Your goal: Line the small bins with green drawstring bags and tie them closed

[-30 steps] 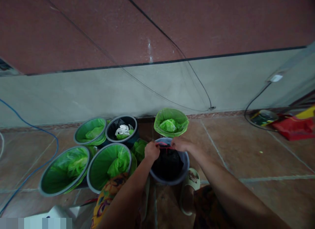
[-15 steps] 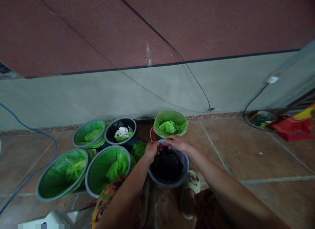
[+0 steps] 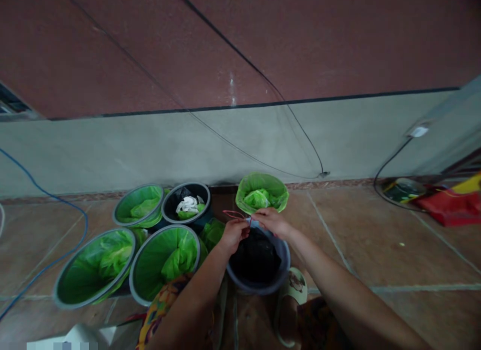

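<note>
A grey-purple bucket stands between my feet, with a black plastic bag inside it. At its far rim, my left hand pinches a thin red string, whose loop sticks out to the left. My right hand closes on the same string, close beside the left, above a pale patch at the rim. The fingertips partly hide the string where the hands meet. Just beyond them is a small bin with a light-green liner.
Left of me stand several bins with green liners; one dark bin holds white and green crumpled pieces. A blue hose crosses the tiles at far left. Dark cables hang along the wall. A red object lies at right.
The red loop, upright before, now leans left and lies flatter. Both hands stay at the bucket's far rim, with the fingers slightly shifted. The view has tilted a little.
</note>
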`<state>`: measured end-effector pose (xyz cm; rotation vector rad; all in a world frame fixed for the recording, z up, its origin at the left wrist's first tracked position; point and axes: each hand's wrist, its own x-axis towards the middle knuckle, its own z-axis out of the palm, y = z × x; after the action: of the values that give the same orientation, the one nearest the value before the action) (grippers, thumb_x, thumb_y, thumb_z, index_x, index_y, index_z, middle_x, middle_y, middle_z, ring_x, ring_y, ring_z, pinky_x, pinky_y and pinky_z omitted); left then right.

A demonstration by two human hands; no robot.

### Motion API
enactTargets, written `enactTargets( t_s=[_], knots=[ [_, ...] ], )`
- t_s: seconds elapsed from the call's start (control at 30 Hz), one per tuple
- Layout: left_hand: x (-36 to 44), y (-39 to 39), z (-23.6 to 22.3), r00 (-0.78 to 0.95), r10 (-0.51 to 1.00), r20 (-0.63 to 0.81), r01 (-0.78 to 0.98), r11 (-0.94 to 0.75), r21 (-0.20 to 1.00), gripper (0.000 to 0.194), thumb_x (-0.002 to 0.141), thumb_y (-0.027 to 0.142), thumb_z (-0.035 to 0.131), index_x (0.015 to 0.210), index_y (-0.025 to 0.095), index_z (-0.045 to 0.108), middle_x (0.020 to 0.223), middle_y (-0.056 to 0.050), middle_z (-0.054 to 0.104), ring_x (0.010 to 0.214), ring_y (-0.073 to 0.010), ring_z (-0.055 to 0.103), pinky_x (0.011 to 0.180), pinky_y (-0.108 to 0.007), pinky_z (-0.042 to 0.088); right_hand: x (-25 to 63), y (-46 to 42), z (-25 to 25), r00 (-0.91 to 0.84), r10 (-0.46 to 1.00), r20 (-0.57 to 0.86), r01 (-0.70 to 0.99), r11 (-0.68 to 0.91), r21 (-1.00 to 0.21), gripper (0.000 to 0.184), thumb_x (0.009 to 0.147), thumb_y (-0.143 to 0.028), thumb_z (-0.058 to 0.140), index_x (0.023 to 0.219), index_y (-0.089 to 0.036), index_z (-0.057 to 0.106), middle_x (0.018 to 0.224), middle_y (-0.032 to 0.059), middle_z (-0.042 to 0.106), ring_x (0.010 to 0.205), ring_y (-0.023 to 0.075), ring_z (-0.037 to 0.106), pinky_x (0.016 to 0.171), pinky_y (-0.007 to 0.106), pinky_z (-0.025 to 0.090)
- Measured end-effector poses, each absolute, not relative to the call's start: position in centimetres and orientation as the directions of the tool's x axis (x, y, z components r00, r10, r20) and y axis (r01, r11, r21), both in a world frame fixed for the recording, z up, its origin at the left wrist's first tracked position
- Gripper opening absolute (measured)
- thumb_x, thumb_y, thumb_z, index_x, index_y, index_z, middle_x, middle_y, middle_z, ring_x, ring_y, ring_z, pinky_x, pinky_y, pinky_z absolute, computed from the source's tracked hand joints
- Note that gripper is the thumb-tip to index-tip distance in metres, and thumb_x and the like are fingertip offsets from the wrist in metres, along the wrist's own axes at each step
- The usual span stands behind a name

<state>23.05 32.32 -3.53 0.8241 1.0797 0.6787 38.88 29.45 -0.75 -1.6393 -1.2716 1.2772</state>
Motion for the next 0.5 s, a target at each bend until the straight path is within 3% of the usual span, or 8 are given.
enactTargets(
  t_s=[0.1,0.2,0.3,0.37,0.5],
  knots=[
    [23.1,32.1,-3.9,0.426,0.831,-0.359,0.042,0.378,0.925,0.017,0.057,0.012,0.073,0.073,0.013,0.068,0.063,0.003,0.061,0.056,-0.0071,0.053,0.056,-0.021,0.039,38.6,29.3,0.3,-0.042,0.967,-0.250,0.349,-0.220,-0.911,0.034,0.078,-0.049,0.061,0.064,-0.018,0.059,0.049,-0.0055,0.047,0.047,0.0082,0.039,0.048,0.023,0.028],
    [23.2,31.8,-4.3,0.476,0.836,-0.274,0.184,0.209,0.960,0.009,0.069,0.018,0.067,0.075,0.013,0.070,0.059,0.004,0.058,0.053,-0.0073,0.048,0.055,-0.022,0.036,38.2,29.5,0.3,-0.056,0.972,-0.228,0.221,-0.211,-0.952,0.037,0.079,-0.052,0.062,0.070,-0.017,0.064,0.057,-0.0022,0.057,0.054,0.0095,0.049,0.054,0.022,0.037],
    [23.5,31.7,-4.7,0.461,0.847,-0.265,0.265,0.154,0.952,0.015,0.081,0.025,0.059,0.080,0.015,0.069,0.059,0.004,0.057,0.052,-0.0085,0.050,0.055,-0.022,0.039,38.2,30.1,-0.1,0.152,0.954,-0.258,-0.031,-0.257,-0.966,0.041,0.084,-0.058,0.056,0.091,-0.019,0.067,0.082,0.0025,0.069,0.063,0.0113,0.058,0.060,0.023,0.046],
    [23.6,31.8,-4.8,0.454,0.850,-0.267,0.287,0.144,0.947,0.016,0.085,0.026,0.056,0.083,0.016,0.067,0.062,0.004,0.058,0.053,-0.0089,0.052,0.055,-0.021,0.041,38.4,30.3,-0.4,0.285,0.916,-0.281,-0.089,-0.267,-0.960,0.040,0.086,-0.054,0.054,0.107,-0.022,0.065,0.099,0.0038,0.071,0.064,0.0108,0.060,0.058,0.024,0.046],
    [23.7,31.8,-4.7,0.483,0.849,-0.213,0.276,0.083,0.957,0.015,0.088,0.024,0.053,0.088,0.017,0.065,0.069,0.002,0.060,0.056,-0.0094,0.054,0.058,-0.022,0.046,38.3,29.8,-0.9,0.207,0.921,-0.329,-0.068,-0.322,-0.944,0.045,0.088,-0.042,0.056,0.130,-0.025,0.056,0.113,0.0040,0.069,0.064,0.0104,0.061,0.053,0.023,0.045]
  ],
)
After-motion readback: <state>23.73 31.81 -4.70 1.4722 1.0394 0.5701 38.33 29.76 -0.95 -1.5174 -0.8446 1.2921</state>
